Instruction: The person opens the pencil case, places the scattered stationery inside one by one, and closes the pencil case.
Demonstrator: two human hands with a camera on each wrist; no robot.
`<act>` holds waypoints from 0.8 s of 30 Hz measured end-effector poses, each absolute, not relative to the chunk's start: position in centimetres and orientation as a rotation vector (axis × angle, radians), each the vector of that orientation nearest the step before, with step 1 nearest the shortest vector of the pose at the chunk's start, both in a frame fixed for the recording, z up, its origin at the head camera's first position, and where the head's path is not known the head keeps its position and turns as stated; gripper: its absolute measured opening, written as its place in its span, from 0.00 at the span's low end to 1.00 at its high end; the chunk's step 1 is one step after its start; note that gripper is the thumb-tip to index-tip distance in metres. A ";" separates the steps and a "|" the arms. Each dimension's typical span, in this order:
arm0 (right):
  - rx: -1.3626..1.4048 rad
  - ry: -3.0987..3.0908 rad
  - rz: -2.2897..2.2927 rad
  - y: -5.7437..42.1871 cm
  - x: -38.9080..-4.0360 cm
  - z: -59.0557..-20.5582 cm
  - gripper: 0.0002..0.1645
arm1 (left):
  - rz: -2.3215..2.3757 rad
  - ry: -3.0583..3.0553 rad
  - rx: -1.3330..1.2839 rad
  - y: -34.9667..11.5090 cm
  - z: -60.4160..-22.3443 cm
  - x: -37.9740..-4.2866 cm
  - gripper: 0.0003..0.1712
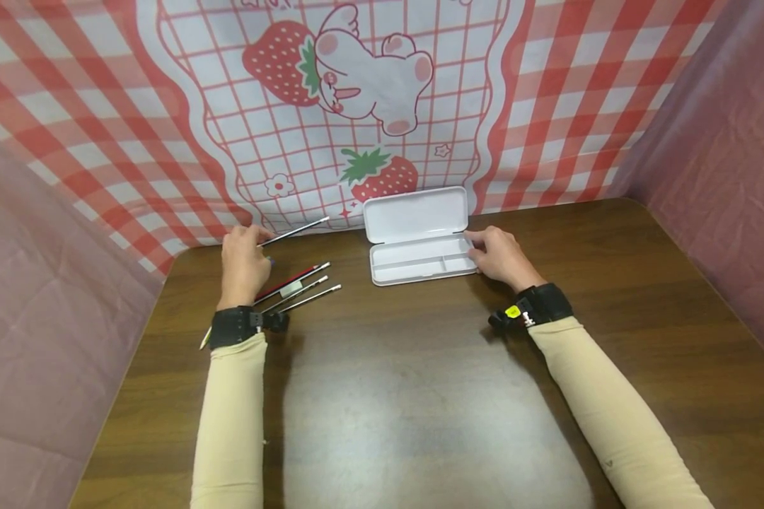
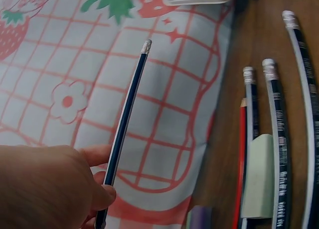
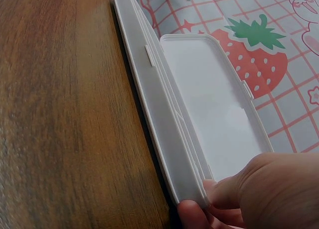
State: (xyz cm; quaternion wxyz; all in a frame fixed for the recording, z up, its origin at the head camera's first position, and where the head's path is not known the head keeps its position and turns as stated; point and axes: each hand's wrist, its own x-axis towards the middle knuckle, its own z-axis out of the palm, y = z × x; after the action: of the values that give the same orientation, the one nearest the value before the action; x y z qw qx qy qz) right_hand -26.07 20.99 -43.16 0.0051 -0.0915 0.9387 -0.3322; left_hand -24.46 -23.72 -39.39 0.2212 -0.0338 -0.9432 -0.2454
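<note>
Between its thumb and fingers, my left hand (image 1: 242,267) pinches a dark blue and white pencil (image 2: 128,102). The pencil is raised at a slant, its eraser end pointing away from the hand. A white pencil case (image 1: 415,216) lies with its lid tipped back against the cloth, and its divided tray shows no contents in the head view. My right hand (image 1: 501,259) grips the right end of the case; in the right wrist view the thumb (image 3: 224,191) is at the rim and fingertips press the outer end.
Below the left hand lie several striped pencils (image 2: 279,139), a red pencil (image 2: 241,164) and a pale green eraser (image 2: 259,176). A purple-capped item (image 2: 200,216) is partly visible. A strawberry-patterned checked cloth (image 1: 547,113) hangs along the back edge of the wooden table (image 1: 382,396).
</note>
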 end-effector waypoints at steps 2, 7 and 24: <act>-0.283 2.940 -1.041 21.0 -26.1 -43.2 0.28 | -0.670 -2.585 -0.129 -23.4 -39.7 -24.6 0.22; -0.291 2.941 -1.038 21.0 -26.1 -43.1 0.28 | -0.645 -2.564 -0.180 -22.5 -40.4 -24.7 0.21; -0.291 2.939 -1.039 21.0 -26.0 -43.2 0.29 | -0.607 -2.594 -0.310 -18.5 -41.9 -25.2 0.24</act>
State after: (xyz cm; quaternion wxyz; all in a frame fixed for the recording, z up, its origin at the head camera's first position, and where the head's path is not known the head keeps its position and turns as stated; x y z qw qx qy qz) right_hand -25.97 20.99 -43.19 0.0053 -0.0930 0.9387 -0.3319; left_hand -25.15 -18.51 -41.93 0.2278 -0.1126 -0.9417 -0.2205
